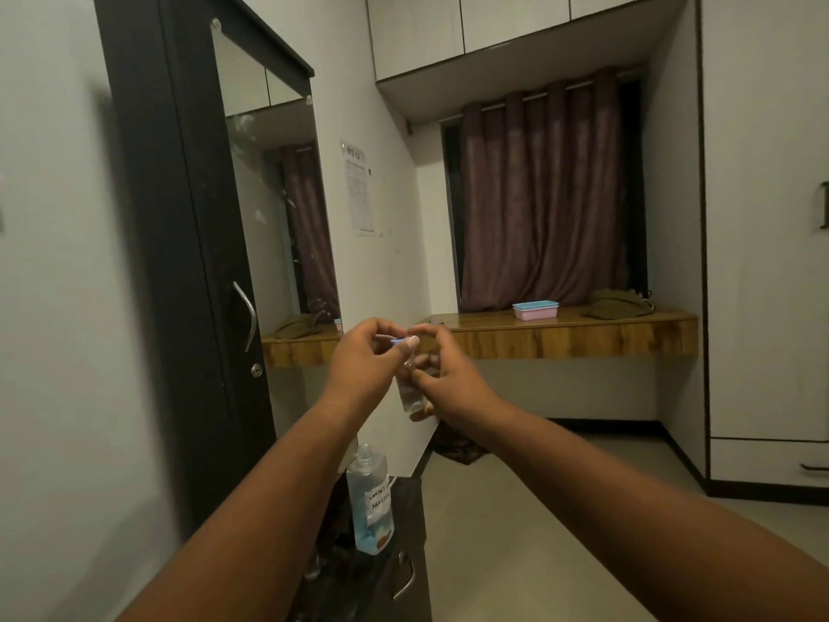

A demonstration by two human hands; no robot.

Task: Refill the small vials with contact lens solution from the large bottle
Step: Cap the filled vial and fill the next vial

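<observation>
I hold a small clear vial point(412, 394) upright at chest height, out in front of me. My right hand point(448, 374) grips its body, fingers curled round it. My left hand point(363, 359) pinches a small blue cap point(397, 340) at the vial's top. The large clear bottle point(370, 502) with a handwritten label and bluish liquid stands below on a dark cabinet top point(403, 527), uncapped as far as I can tell.
A dark wardrobe with a mirror door point(269, 208) stands at the left. A wooden ledge point(560, 336) under maroon curtains carries a blue and pink box point(536, 310) and a folded olive cloth point(619, 303). White cupboards line the right wall.
</observation>
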